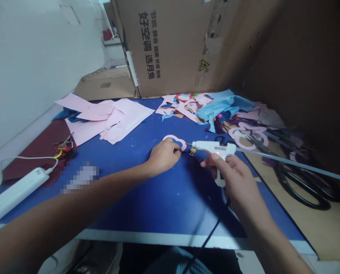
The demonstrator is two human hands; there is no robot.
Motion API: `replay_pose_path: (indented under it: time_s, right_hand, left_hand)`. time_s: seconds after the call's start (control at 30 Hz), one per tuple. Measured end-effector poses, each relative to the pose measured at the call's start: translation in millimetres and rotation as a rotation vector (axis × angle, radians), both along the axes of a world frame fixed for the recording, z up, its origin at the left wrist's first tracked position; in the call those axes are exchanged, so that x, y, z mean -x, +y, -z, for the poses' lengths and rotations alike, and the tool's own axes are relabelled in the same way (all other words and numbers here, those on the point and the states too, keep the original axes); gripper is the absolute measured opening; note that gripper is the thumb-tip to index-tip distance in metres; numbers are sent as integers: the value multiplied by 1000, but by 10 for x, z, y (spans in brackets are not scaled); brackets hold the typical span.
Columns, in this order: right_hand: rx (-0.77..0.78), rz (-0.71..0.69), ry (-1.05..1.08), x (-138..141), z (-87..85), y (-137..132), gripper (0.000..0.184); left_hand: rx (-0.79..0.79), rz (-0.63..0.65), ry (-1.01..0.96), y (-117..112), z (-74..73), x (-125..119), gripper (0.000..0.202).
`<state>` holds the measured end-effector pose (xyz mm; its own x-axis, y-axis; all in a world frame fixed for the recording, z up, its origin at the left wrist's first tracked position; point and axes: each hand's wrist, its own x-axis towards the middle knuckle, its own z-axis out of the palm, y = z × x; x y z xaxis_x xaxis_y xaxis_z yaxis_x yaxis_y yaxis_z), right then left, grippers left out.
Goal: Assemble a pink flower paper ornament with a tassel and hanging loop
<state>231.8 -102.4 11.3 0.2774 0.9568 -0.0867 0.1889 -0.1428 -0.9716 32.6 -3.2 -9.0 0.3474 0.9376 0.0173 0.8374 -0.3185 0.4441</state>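
Observation:
My right hand (235, 173) is wrapped round the grip of a white hot glue gun (212, 147), whose small light glows red. A long clear glue stick (289, 161) juts from its back end. The nozzle points left and is at the edge of a pink paper cutout (174, 138) with a rounded outline. My left hand (164, 156) pinches that cutout against the blue mat. Just below the nozzle lies a small yellow piece (192, 150) with a thin pale loop. The underside of the cutout is hidden.
Pink paper sheets (107, 116) lie at the back left, with scraps and blue cloth (218, 106) at the back right. Large black-handled scissors (301, 186) rest at the right. A white power bank (18, 194) sits left. Cardboard (175, 49) walls the back.

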Motion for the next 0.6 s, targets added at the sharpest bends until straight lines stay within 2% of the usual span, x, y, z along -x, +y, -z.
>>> replay_pose_path:
  time_s: [0.17, 0.6]
  right_hand:
    - [-12, -19, -202, 17, 73, -2, 57]
    - [-33, -112, -256, 85, 240, 100, 56]
  left_hand:
    - [14, -6, -2, -8, -36, -9, 31]
    - [42, 1, -12, 31, -14, 6, 32]
